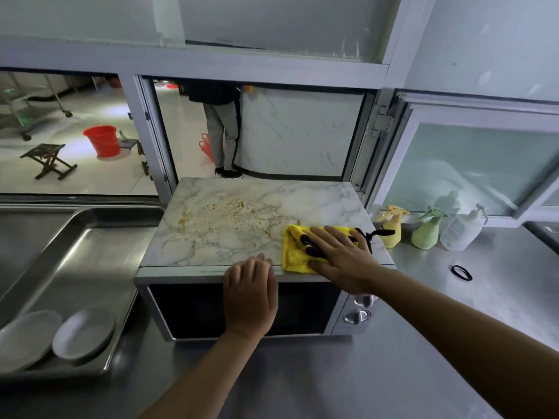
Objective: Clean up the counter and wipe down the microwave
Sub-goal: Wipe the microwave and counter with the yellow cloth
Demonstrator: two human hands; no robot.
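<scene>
The steel counter (423, 343) carries everything, and the microwave (242, 300) stands on it at centre, its marbled top facing up. To the left a tray (90, 237) holds two plates (84, 332) at its near end. Yellowish crumbs and stains (227, 213) are spread over the left and middle of the microwave top; the right part looks clean.

The yellow cloth (298, 252) lies at the near right corner of the top. The right hand (338, 252) presses flat on it, fingers straight and spread. The left hand (251, 294) rests on the near edge of the microwave with its fingers bent over the rim, seemingly steadying it.

The likely trouble: a sweep leftward or toward the near edge would push crumbs off the top onto the counter, or into the tray and onto the plates, making more to clean. A hard push could also shift the microwave if the left hand lets go. A sweep to the right risks knocking the spray bottles (423, 231), which stand just beside the microwave. The band (461, 272) on the counter, farther right, is easily overlooked.
</scene>
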